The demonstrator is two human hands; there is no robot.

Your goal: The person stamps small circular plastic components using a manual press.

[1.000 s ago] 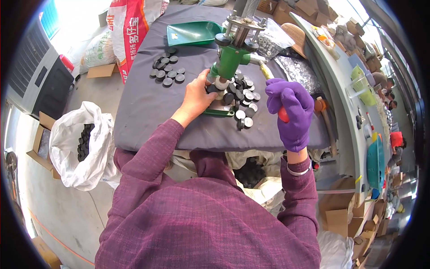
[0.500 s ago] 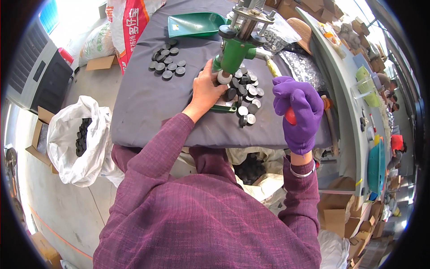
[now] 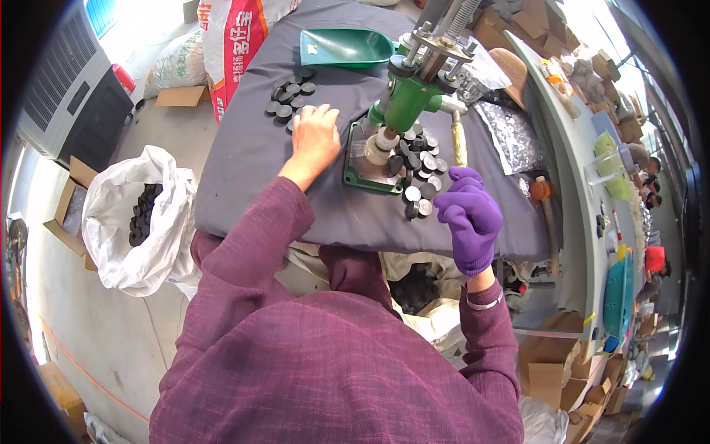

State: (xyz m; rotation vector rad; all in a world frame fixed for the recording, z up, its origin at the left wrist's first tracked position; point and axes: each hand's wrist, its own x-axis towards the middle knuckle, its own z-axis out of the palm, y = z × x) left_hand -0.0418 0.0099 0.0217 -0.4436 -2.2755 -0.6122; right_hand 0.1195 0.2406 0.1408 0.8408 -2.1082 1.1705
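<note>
A green hand press stands on the grey cloth-covered table, its whitish round die above a pale round holder on the base plate. My right hand, in a purple knitted glove, is closed round the end of the press lever and hides its knob. My bare left hand is left of the press, beside a group of round black caps. Its fingers bend downward and their tips are hidden, so whether it holds a cap does not show. Black and silver-faced caps lie heaped right of the base.
A green scoop and a clear bag of small silvery parts lie on the table. A white sack with black caps stands on the floor at left. Another opened sack sits below the table edge. A long side table runs along the right.
My left hand has left the press and moved left to the group of caps. My right hand has come down and slightly left with the lever. The view has shifted a little.
</note>
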